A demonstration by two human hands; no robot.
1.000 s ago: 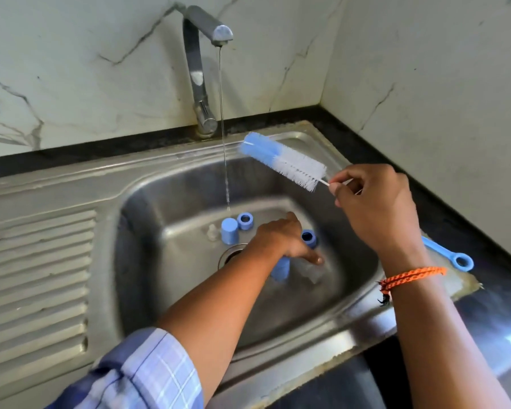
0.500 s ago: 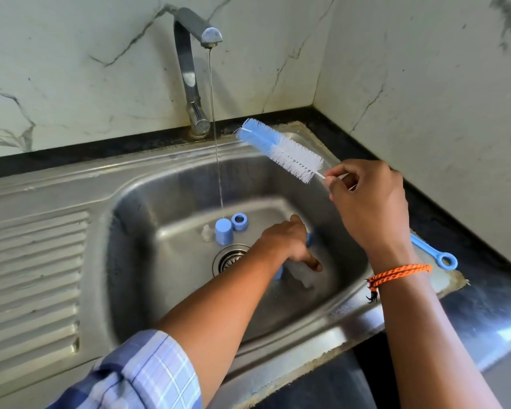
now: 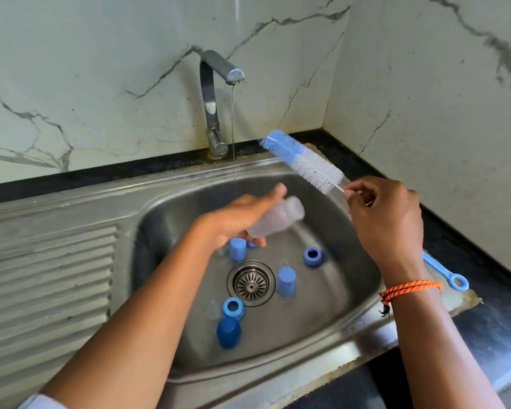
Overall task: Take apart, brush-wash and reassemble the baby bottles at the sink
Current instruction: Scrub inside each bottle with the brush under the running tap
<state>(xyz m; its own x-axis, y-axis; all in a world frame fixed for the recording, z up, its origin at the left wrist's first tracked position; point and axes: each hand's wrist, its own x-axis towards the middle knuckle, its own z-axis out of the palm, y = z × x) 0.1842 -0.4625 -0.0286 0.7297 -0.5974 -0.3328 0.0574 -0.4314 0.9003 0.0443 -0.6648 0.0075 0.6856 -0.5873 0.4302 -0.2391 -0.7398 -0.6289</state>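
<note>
Right now the main risk is a slip: the clear plastic baby bottle body [image 3: 278,216] looks wet and is held out over the stainless steel sink basin [image 3: 351,246], so a loose hold could drop it onto the loose parts below. Poking the blue-and-white bristle bottle brush [image 3: 303,160] at the bottle's mouth off-axis could also knock it out of the hand or splash. The thin water stream [image 3: 233,128] from the chrome tap [image 3: 211,113] falls just behind the bottle, not into it, so rinsing would need a shift. Left hand [image 3: 236,216] has fingers curled round the bottle, thumb along the top, mouth pointing right toward the brush; the bottle is blurred, so detail is unclear. Right hand [image 3: 384,219] pinches the brush's thin wire stem just below the bristles, head angled up-left, near the bottle but apart from it. Blue caps and collar rings [image 3: 286,281] lie scattered round the drain strainer [image 3: 251,283]. A blue plastic handle with a loop end [image 3: 446,271] shows at the sink's right rim, behind the right wrist.
</note>
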